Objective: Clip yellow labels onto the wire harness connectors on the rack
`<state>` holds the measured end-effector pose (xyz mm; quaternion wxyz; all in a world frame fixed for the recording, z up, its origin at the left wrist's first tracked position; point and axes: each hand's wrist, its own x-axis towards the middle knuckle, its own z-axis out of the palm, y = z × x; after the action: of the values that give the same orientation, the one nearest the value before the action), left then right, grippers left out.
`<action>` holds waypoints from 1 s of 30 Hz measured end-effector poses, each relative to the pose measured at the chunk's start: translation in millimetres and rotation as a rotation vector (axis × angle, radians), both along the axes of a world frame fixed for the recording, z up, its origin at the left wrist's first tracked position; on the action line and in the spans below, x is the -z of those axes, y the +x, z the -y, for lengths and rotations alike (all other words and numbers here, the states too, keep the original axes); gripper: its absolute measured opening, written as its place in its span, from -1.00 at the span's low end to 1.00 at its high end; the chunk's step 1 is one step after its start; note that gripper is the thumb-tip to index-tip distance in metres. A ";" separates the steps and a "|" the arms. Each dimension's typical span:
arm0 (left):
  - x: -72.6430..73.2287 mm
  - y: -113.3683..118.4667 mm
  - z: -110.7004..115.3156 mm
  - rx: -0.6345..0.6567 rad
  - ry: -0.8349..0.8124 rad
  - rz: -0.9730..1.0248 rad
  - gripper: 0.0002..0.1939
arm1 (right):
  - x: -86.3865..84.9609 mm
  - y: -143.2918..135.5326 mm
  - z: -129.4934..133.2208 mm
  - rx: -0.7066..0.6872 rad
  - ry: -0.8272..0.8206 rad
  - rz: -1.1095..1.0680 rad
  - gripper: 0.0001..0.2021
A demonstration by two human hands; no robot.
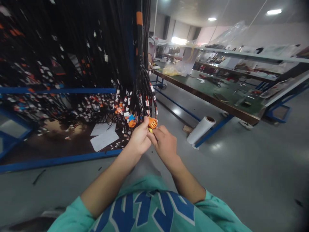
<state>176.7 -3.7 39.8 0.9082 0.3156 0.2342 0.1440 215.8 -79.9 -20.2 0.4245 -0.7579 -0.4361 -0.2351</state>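
Observation:
My left hand (140,138) is closed, its thumb pressed against an orange connector (153,123) with several cavities in its face. Close beside it, my right hand (166,141) is closed too, its fingertips at a small yellow piece (150,130) just below the connector. Whether that piece is part of the connector I cannot tell. Above both hands hangs a bundle of black wire harnesses (142,80) with white and red-marked ends. Left of my left thumb dangle a blue connector (131,118) and another orange connector (132,123).
A blue rack frame (60,160) with many hanging black harnesses (72,42) fills the left. White paper sheets (105,140) lie on its lower shelf. To the right stands a green-topped workbench (205,85), with a white film roll (201,130) leaning by its leg.

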 end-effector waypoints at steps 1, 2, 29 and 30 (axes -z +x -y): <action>0.4 -1.6 0.0 0.027 0.009 0.008 -0.66 | 0.2 0.8 1.5 -0.053 0.048 -0.024 -0.66; 1.1 -3.7 -0.7 0.043 0.027 0.018 -0.66 | 0.4 2.3 3.5 -0.125 0.117 -0.067 -0.69; -64.7 -98.6 -108.7 0.469 0.934 -0.090 -0.88 | 74.5 31.7 -42.7 -1.092 0.203 -1.573 -0.77; -68.5 -98.8 -107.1 0.488 0.941 -0.092 -0.87 | 72.2 20.8 -44.9 -1.123 0.135 -1.593 -0.77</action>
<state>77.9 103.4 108.3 0.6644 0.7402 0.1035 0.0038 236.6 -34.9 -92.4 0.6877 -0.3507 -0.3047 0.5579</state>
